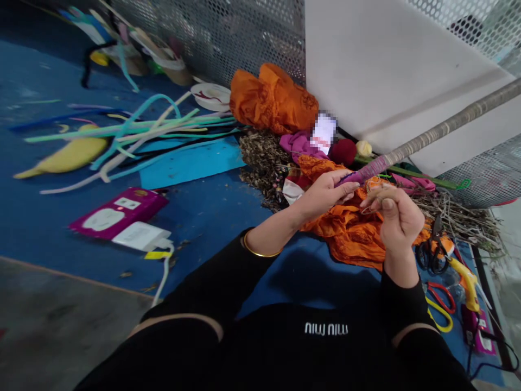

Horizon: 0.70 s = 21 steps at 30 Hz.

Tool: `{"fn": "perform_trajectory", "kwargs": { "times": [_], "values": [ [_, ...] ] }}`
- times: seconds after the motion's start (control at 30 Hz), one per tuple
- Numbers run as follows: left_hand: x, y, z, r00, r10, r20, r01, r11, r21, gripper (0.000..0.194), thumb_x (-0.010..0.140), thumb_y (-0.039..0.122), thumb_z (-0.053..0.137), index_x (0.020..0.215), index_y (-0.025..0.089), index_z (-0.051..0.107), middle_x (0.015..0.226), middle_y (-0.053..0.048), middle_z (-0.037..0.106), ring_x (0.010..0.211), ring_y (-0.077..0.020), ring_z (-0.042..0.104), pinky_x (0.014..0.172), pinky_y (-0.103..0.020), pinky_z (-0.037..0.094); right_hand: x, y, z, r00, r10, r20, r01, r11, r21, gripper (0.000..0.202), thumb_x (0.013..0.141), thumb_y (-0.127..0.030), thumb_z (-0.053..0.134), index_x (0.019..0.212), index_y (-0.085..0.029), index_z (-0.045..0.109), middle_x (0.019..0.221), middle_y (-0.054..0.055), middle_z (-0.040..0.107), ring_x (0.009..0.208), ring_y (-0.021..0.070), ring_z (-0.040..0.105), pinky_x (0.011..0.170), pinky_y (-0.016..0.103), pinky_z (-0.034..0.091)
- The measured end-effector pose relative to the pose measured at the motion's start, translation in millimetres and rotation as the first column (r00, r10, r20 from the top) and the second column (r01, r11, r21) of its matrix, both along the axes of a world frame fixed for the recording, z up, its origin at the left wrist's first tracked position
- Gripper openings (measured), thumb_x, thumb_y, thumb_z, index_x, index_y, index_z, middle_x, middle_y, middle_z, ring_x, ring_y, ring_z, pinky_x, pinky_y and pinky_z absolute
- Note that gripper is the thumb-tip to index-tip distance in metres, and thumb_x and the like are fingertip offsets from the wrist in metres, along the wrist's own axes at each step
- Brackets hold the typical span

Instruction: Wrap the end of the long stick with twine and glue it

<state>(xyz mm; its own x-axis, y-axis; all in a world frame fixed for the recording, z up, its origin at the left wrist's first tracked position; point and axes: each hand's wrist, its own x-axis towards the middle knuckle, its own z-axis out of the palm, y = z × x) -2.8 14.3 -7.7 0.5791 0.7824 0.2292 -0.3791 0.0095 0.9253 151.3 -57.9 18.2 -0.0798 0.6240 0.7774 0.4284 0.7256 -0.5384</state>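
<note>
The left hand (323, 194) has its fingers closed round the purple end of the wrapped stick (437, 133) above orange cloth (350, 239); the right hand (401, 214) pinches, perhaps, a thin strand (366, 210); winding seems underway, calling for steady tension

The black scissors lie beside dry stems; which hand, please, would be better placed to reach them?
Probably the right hand: it is nearer the black scissors, though it is closed in a pinch. The left hand is farther away and grips the wrapped stick by its purple end.
</note>
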Motion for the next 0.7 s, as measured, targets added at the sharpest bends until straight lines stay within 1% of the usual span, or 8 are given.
{"fn": "perform_trajectory", "kwargs": {
  "times": [0.07,0.1,0.23,0.37,0.47,0.53,0.63,0.7],
  "values": [
    [-1.9,0.8,-0.2,1.000,-0.020,0.020,0.021,0.999,-0.042,0.050,0.080,0.060,0.078,0.088,0.017,0.054,0.061,0.007,0.047,0.050,-0.0046,0.032,0.045,-0.020,0.019,4.4,-1.3,6.3,0.987,-0.022,0.162,0.011,0.998,0.067,0.027,0.106,-0.028,0.047,0.084,-0.024,0.061,0.077,-0.001,0.072,0.078,0.0151,0.072,0.089,0.036,0.057],
    [-2.7,1.2,0.0,0.999,-0.024,0.032,0.026,0.998,-0.062,0.050,0.080,0.059,0.078,0.089,0.017,0.054,0.061,0.007,0.046,0.049,-0.0045,0.032,0.045,-0.020,0.018,5.3,-1.6,9.1,0.968,-0.053,0.243,0.031,0.995,0.094,0.026,0.106,-0.025,0.047,0.084,-0.023,0.060,0.079,0.000,0.073,0.079,0.0152,0.072,0.090,0.036,0.057],
    [-4.3,2.8,2.1,0.997,0.005,0.071,0.001,0.996,-0.095,0.047,0.080,0.056,0.080,0.089,0.017,0.056,0.066,0.006,0.049,0.047,-0.0035,0.032,0.043,-0.020,0.017,0.2,-3.7,14.8,0.860,-0.189,0.474,0.110,0.976,0.190,0.018,0.099,-0.012,0.052,0.085,-0.022,0.058,0.077,0.002,0.072,0.073,0.0142,0.068,0.068,0.027,0.052],
    [-2.9,3.8,0.8,0.998,0.056,0.013,-0.055,0.998,-0.041,0.038,0.083,0.048,0.076,0.085,0.016,0.056,0.071,0.004,0.052,0.049,-0.0034,0.034,0.045,-0.020,0.021,-6.6,-7.0,15.3,0.826,-0.159,0.542,0.072,0.981,0.178,0.020,0.098,-0.008,0.051,0.084,-0.021,0.056,0.071,0.002,0.067,0.064,0.0136,0.062,0.060,0.025,0.048],
    [-0.5,2.8,-2.8,0.987,0.125,-0.105,-0.119,0.991,0.058,0.026,0.086,0.039,0.069,0.085,0.016,0.057,0.069,0.004,0.050,0.056,-0.0068,0.040,0.051,-0.021,0.029,-6.6,-8.7,16.1,0.883,0.004,0.469,-0.044,0.996,0.074,0.020,0.101,-0.013,0.049,0.084,-0.021,0.057,0.075,0.003,0.068,0.070,0.0142,0.066,0.064,0.025,0.052],
    [0.6,1.6,-5.2,0.962,0.194,-0.190,-0.164,0.973,0.163,0.020,0.087,0.035,0.063,0.089,0.015,0.061,0.073,0.002,0.054,0.064,-0.0098,0.046,0.059,-0.022,0.035,-4.0,-8.1,15.9,0.938,0.108,0.329,-0.107,0.994,-0.020,0.024,0.104,-0.022,0.047,0.084,-0.022,0.060,0.076,0.002,0.067,0.078,0.0159,0.071,0.068,0.027,0.055],
    [0.8,0.0,-7.6,0.917,0.262,-0.301,-0.169,0.938,0.303,0.020,0.089,0.033,0.057,0.093,0.014,0.063,0.082,-0.001,0.059,0.075,-0.0138,0.051,0.070,-0.025,0.040,2.4,-3.4,12.8,0.994,0.103,0.033,-0.098,0.987,-0.125,0.036,0.106,-0.041,0.046,0.079,-0.025,0.063,0.069,0.001,0.062,0.077,0.0185,0.071,0.068,0.033,0.058],
    [0.6,-0.6,-8.3,0.895,0.276,-0.352,-0.145,0.923,0.355,0.020,0.091,0.035,0.055,0.090,0.015,0.061,0.081,-0.001,0.059,0.076,-0.0149,0.051,0.072,-0.026,0.040,7.2,1.7,9.2,0.990,0.047,-0.131,-0.069,0.983,-0.168,0.041,0.101,-0.056,0.052,0.075,-0.026,0.065,0.065,0.001,0.058,0.073,0.0200,0.069,0.068,0.038,0.059]
  ]
}}
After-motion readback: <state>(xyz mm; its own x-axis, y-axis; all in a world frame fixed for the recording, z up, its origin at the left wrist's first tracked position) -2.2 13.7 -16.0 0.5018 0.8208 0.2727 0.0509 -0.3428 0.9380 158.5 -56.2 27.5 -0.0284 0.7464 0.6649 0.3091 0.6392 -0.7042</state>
